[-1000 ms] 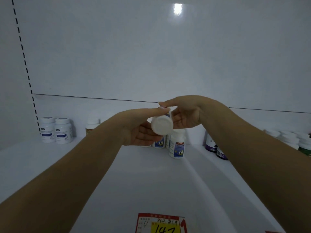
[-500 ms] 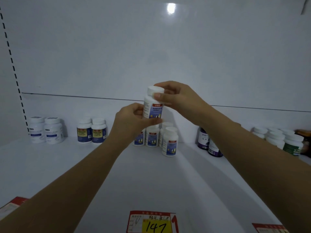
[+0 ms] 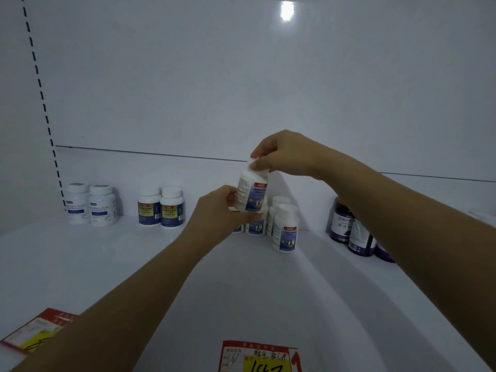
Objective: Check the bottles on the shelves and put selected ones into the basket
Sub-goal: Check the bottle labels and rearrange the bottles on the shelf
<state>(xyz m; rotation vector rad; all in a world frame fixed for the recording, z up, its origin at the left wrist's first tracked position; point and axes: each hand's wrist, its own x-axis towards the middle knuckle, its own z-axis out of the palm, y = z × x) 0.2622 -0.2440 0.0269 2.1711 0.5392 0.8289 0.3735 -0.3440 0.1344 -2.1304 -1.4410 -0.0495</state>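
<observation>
We log the bottle (image 3: 251, 193), end-on to us a second ago, now held upright, label out, above the cluster (image 3: 285, 233) by the shelf's (image 3: 107, 264) back edge, left hand (image 3: 214, 213) fingers curled round its base, right hand (image 3: 281, 154) fingers pinching its cap (image 3: 259, 171); we judge it ready for checking.

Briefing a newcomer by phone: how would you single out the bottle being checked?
On the white shelf, look above the middle cluster. The bottle is off the shelf, left hand gripping its base, right hand pinching its cap; its neighbours all stand.
</observation>
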